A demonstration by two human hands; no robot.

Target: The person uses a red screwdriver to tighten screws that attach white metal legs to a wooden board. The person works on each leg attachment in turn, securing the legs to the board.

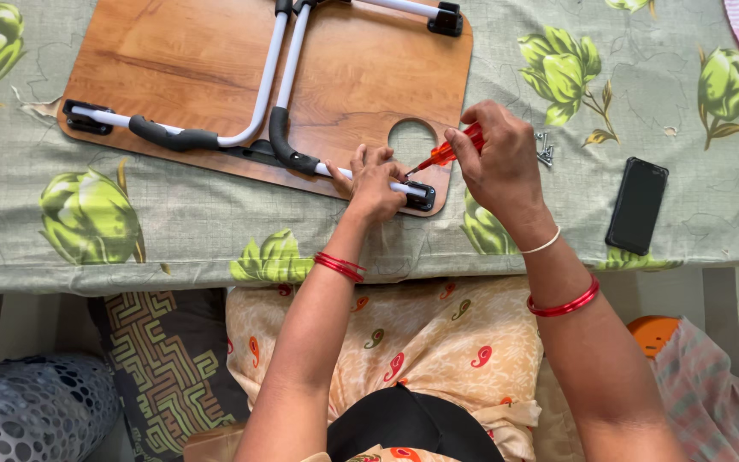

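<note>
At the near corner of the upturned wooden lap tray [198, 60], the right hand [498, 162] is curled shut around the orange handle of a screwdriver [442, 155], wrist bent so the shaft slants down and left toward the black bracket [421, 197] at the tray's corner. The forearm rises from the lower right, with a white band and a red bangle on it. The left hand [374, 184] lies just beside the tip, fingers folded down over the white tube leg [267, 77] where it meets the bracket, pinning it against the tray; its forearm comes up from below with red bangles at the wrist. A round cut-out in the tray sits between the two hands. Just right of the right hand, a few small screws [545, 148] lie on the green flowered cloth [87, 214] covering the desk. Farther right, a dark phone [636, 204] rests face down, well apart from the tray.
</note>
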